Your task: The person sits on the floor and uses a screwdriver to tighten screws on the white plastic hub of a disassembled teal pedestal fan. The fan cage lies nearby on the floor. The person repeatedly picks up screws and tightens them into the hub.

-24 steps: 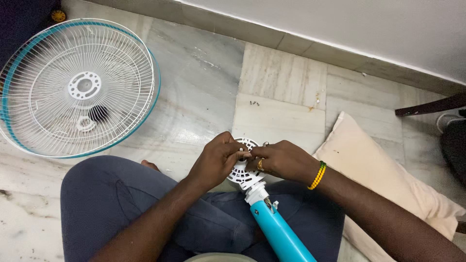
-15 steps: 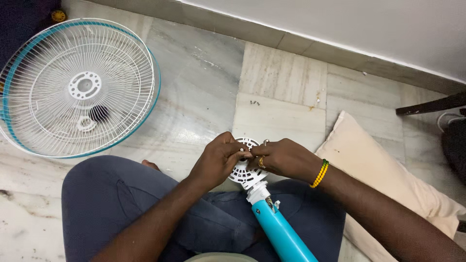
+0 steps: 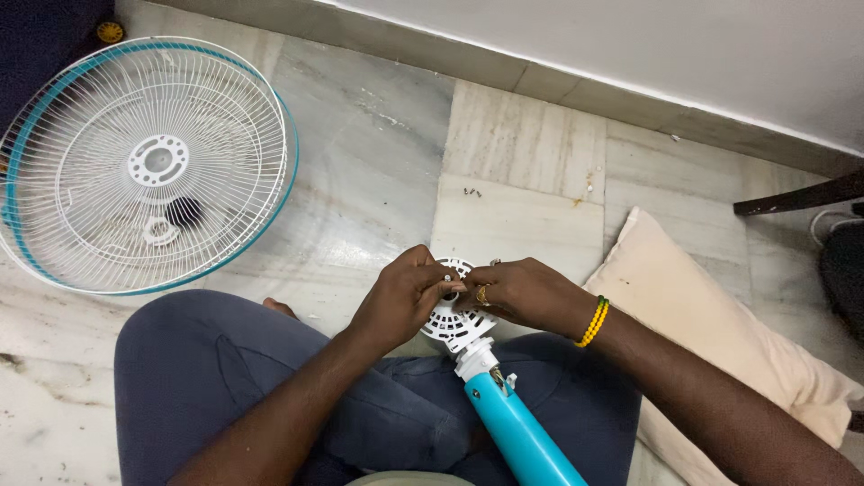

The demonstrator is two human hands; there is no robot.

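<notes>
Both hands are pinching at the white slotted fan hub [image 3: 450,319]: the left hand [image 3: 402,301] and right hand [image 3: 522,292] fingertips are closing together on it. Its turquoise pole [image 3: 517,432] is resting across the lap, steadying the hub, while the fan grille [image 3: 144,166] is lying aside on the floor [image 3: 378,162].

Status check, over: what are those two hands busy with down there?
Left hand and right hand both pinching the white slotted fan part atop the teal pole. Fan grille lies apart on the floor.

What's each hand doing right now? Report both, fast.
Left hand: closed, fingers pinched on the white fan motor housing.
Right hand: closed, gripping the same housing from the other side.
</notes>
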